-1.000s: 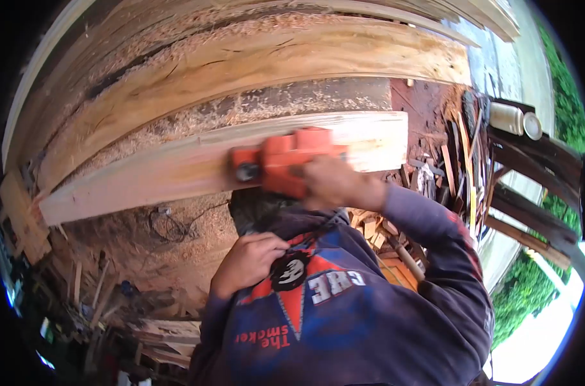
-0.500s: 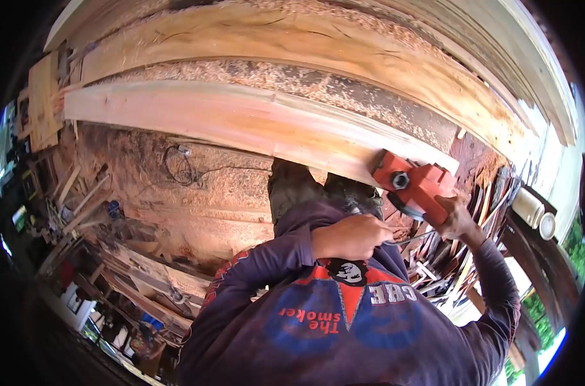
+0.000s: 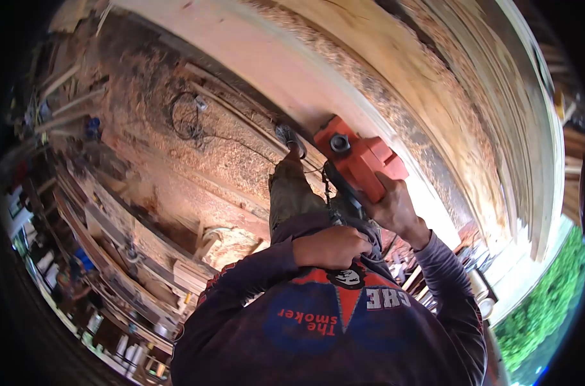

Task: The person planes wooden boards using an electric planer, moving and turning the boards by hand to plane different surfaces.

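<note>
My right hand (image 3: pixel 398 211) is wrapped round the rear handle of a red electric planer (image 3: pixel 363 161). The planer rests on a long pale board (image 3: pixel 267 64), near the board's front edge. My left hand (image 3: pixel 333 248) is a fist at my waist, in front of my shirt. In the earlier view a grey power cord runs from this fist toward the planer; now the fingers largely hide it. The planer's underside and blade are out of sight.
Behind the pale board lies a second, yellowish plank (image 3: pixel 414 96) with wood shavings between them. A coiled cable (image 3: pixel 186 119) lies on the shaving-covered floor (image 3: pixel 144 83) to the left. Stacked timber (image 3: pixel 112 219) and scrap wood fill the lower left.
The view has turned, so the boards now slope down to the right. My right hand and the planer have shifted left in view, along the pale board. My left fist stays at my waist.
</note>
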The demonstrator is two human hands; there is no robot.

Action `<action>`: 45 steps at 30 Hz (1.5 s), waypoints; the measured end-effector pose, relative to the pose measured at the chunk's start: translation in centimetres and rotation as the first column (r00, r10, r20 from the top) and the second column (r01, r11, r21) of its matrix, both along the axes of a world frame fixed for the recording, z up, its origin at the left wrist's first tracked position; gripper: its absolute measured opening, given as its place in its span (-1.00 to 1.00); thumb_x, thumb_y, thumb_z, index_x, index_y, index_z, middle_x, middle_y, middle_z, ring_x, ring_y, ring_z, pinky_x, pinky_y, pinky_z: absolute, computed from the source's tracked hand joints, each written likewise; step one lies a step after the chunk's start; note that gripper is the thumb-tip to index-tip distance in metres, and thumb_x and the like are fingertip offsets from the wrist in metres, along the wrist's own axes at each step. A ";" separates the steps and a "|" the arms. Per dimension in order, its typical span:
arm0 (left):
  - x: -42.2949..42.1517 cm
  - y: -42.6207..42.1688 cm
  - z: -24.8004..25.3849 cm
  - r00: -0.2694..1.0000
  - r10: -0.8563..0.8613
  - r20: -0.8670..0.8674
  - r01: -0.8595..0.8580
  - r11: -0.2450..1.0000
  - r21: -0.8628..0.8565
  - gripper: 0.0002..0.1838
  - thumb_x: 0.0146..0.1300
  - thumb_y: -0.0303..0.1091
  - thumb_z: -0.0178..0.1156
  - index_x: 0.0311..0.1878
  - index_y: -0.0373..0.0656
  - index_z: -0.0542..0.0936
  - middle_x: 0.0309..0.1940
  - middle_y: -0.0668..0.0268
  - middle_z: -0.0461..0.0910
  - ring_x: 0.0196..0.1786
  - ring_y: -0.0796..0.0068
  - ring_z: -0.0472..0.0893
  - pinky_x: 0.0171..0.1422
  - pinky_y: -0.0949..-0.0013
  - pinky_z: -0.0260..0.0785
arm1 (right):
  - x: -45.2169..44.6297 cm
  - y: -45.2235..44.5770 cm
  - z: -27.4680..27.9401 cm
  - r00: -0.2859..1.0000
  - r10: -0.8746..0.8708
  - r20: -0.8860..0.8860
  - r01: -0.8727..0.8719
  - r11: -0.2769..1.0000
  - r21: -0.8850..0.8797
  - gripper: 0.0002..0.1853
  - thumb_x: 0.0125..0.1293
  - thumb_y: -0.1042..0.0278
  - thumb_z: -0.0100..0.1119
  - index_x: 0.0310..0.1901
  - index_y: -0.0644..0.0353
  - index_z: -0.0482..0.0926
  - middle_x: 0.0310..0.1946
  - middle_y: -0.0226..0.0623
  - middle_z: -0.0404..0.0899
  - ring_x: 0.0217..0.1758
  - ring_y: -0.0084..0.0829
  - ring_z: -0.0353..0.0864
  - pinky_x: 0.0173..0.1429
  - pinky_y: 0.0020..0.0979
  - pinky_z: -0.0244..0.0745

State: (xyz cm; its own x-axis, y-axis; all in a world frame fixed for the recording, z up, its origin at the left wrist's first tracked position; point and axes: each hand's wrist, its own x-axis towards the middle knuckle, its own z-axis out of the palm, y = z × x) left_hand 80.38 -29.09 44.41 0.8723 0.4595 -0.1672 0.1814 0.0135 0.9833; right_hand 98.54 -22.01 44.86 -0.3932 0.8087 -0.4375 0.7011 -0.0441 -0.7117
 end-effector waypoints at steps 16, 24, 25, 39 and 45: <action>-22.2 3.8 3.4 0.710 0.700 -0.082 -0.693 0.714 0.094 -0.76 0.28 -0.41 0.33 0.01 -0.19 0.69 -0.20 0.10 0.70 -0.05 0.02 0.68 0.05 0.10 0.52 | -35.5 30.3 -7.2 0.852 0.516 0.093 -0.328 0.385 0.863 -0.71 0.41 0.07 0.21 0.01 -0.05 0.78 -0.31 -0.21 0.78 -0.31 -0.30 0.80 -0.23 -0.25 0.67; -24.6 2.8 3.7 0.180 0.971 -0.155 -0.966 0.204 0.156 -0.79 0.31 -0.57 0.28 0.01 -0.28 0.69 -0.14 0.04 0.74 -0.07 0.17 0.77 0.00 0.26 0.57 | -46.2 39.7 -6.7 0.944 0.227 -0.238 -0.183 0.964 0.191 -0.81 0.29 0.38 0.21 -0.15 0.02 0.80 -0.42 -0.36 0.71 -0.41 -0.42 0.63 -0.30 -0.27 0.54; -24.4 2.3 3.4 0.204 0.967 -0.152 -0.963 0.226 0.144 -0.79 0.30 -0.57 0.30 -0.01 -0.27 0.70 -0.15 0.05 0.74 -0.08 0.17 0.77 0.02 0.26 0.57 | -44.8 38.8 -6.2 0.965 0.255 -0.056 -0.248 0.962 0.111 -0.73 0.33 0.21 0.23 -0.02 0.03 0.77 -0.27 -0.25 0.74 -0.23 -0.33 0.71 -0.13 -0.28 0.58; -13.3 5.3 3.1 0.914 0.361 -0.187 -0.333 0.928 0.166 -0.76 0.11 -0.43 0.27 -0.12 -0.19 0.69 -0.22 0.13 0.67 -0.09 0.03 0.69 0.01 0.07 0.54 | -1.7 4.5 -0.3 0.989 0.005 0.145 -0.013 0.999 0.053 -0.56 0.21 0.09 0.54 -0.22 0.37 0.65 -0.51 0.10 0.62 -0.46 -0.06 0.71 -0.37 -0.11 0.45; -12.2 6.5 2.7 0.960 0.213 -0.183 -0.189 0.972 0.138 -0.74 0.09 -0.47 0.26 -0.12 -0.23 0.69 -0.20 0.11 0.68 -0.08 0.01 0.69 0.04 0.07 0.54 | -2.2 4.3 0.9 0.985 -0.096 -0.146 0.106 0.992 0.063 -0.56 0.18 0.10 0.55 -0.22 0.36 0.64 -0.49 0.12 0.64 -0.40 0.08 0.72 -0.31 -0.14 0.54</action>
State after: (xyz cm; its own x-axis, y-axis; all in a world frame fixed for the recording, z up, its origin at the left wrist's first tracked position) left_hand 68.20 -22.60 47.06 0.7158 0.6486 -0.2587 0.3749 -0.0445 0.9260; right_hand 96.37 -17.73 45.79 -0.3625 0.8742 -0.3232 0.5867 -0.0554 -0.8079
